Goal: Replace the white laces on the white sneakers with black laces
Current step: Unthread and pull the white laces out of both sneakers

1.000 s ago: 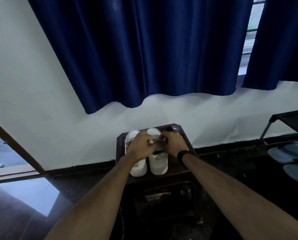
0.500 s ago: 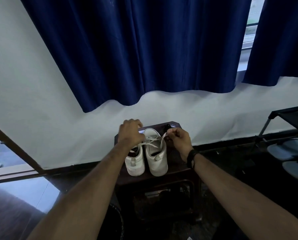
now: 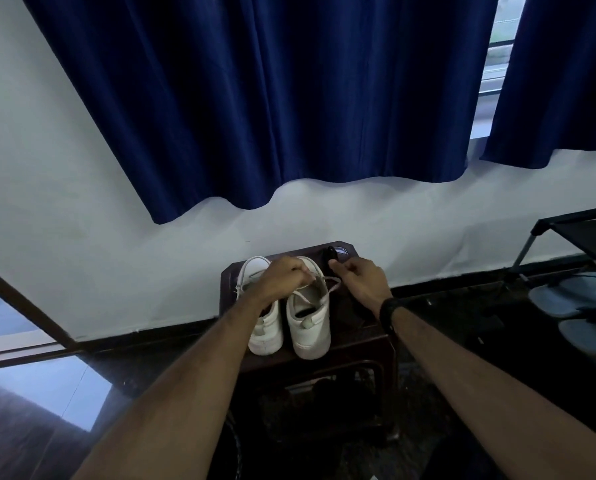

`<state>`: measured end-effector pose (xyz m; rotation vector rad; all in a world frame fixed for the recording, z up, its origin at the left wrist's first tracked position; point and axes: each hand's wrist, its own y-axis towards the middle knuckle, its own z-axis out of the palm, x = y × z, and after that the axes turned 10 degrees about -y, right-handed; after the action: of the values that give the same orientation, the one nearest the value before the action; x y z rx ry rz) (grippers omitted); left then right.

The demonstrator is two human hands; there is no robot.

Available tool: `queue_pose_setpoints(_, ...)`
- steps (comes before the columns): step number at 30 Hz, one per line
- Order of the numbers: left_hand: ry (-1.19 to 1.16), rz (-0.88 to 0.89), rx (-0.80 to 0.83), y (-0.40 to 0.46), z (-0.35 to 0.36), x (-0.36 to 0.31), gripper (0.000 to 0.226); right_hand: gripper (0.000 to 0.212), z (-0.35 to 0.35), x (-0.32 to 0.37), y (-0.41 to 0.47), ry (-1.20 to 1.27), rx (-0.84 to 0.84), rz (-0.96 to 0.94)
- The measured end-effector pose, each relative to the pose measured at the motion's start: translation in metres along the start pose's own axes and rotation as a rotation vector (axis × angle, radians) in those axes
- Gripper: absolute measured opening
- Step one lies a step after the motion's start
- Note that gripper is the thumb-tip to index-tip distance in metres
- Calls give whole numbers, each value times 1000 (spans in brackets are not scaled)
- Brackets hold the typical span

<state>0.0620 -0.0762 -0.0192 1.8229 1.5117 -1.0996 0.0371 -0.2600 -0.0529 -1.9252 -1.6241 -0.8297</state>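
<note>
We note a white wall (image 3: 64, 202) with deep blue curtains (image 3: 272, 98) hanging partway down it; daylight enters through the window gap (image 3: 490, 64) between the panels. A dark wooden stool (image 3: 358, 341) stands against the black skirting (image 3: 462, 282). The floor (image 3: 64, 389) is dark and glossy. At right, a black rack (image 3: 573, 233) with grey sandals (image 3: 573, 296) beneath it.

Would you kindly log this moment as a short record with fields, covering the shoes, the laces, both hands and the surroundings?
surface: small dark wooden table against the white wall
shoes: pair of white sneakers side by side, heels toward the camera
lace: white lace loosened on the right-side sneaker, stretched between the hands
left hand: closed on the lace above the sneakers
right hand: pinching the lace's other end
wrist: black band on the right wrist
black laces: cannot tell
background: dark blue curtain; black shoe rack at right
</note>
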Motion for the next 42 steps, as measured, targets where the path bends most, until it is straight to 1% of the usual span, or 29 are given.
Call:
queue_pose_setpoints(2,31,-45,49,3,-1,-4,11,31,2,9,0,-112,69,-82)
queue_pose_setpoints(4,192,-3,124,5,-3,-8,6,27,7,16,-3,-278,101,-132)
queue_pose_setpoints(5,230,12,155,5,-3,-11,7,28,10,18,-6,-329,81,-142)
queue_pose_setpoints(6,185,1,165,4,-3,-17,8,29,14,18,-9,-354,37,-132)
queue_pose_setpoints(7,57,-29,148,4,-2,-21,12,32,17,18,-14,-349,-19,-106)
queue_pose_setpoints(9,-389,-149,39,6,-6,-25,20,38,25,13,-24,-293,-120,-42)
queue_pose_setpoints(10,-538,-203,4,7,-8,-25,21,40,29,9,-30,-237,-155,-14)
queue_pose_setpoints(11,-597,-242,12,6,-11,-24,22,42,32,5,-34,-166,-180,6)
queue_pose_setpoints(12,-518,-266,42,6,-14,-22,23,42,33,3,-39,-95,-199,19)
queue_pose_setpoints(14,-90,-225,102,6,-20,-18,25,32,26,6,-43,18,-218,55)
queue_pose_setpoints(15,55,-174,120,7,-21,-17,22,23,20,9,-43,51,-211,65)
queue_pose_setpoints(17,46,-114,142,13,-20,-16,14,10,10,16,-38,95,-191,58)
queue_pose_setpoints(19,17,-101,105,11,-17,-22,12,10,-1,22,-29,258,-124,140)
queue_pose_setpoints(21,7,-113,83,10,-13,-25,11,7,-18,27,-20,628,111,332)
queue_pose_setpoints(22,-11,-123,75,8,-13,-25,13,15,-26,26,-14,720,200,414)
queue_pose_setpoints(24,-18,-141,67,5,-11,-23,16,24,-42,16,0,608,239,441)
queue_pose_setpoints(25,-8,-137,71,2,-11,-21,17,21,-48,11,6,440,216,427)
queue_pose_setpoints(26,18,-118,80,0,-11,-20,16,15,-49,5,8,152,178,390)
queue_pose_setpoints(27,46,-82,89,-2,-9,-19,16,19,-48,0,6,-178,112,345)
queue_pose_setpoints(28,64,-34,90,-4,-8,-19,15,27,-44,-1,2,-408,17,276)
queue_pose_setpoints(29,65,0,75,-5,-5,-19,13,31,-38,3,-5,-470,-84,171)
queue_pose_setpoints(30,47,22,56,-6,-3,-21,12,29,-33,9,-12,-384,-154,66)
queue_pose_setpoints(31,22,20,37,-6,-2,-21,12,24,-29,15,-18,-265,-153,-6)
queue_pose_setpoints(33,-71,-30,7,-6,-1,-19,18,15,-15,22,-24,-163,-10,-48)
queue_pose_setpoints(35,-215,-69,-28,-7,-1,-16,27,10,4,20,-29,-218,40,-58)
queue_pose_setpoints(37,-458,-70,-89,-8,-6,-18,25,12,15,17,-33,-255,-39,-46)
queue_pose_setpoints(40,-968,-130,-180,-4,-21,-26,19,19,21,17,-33,-224,-104,-4)
queue_pose_setpoints(41,-1004,-183,-171,-3,-27,-25,18,19,22,17,-32,-229,-109,2)
queue_pose_setpoints(42,-877,-238,-138,-2,-33,-24,22,19,22,18,-32,-236,-112,2)
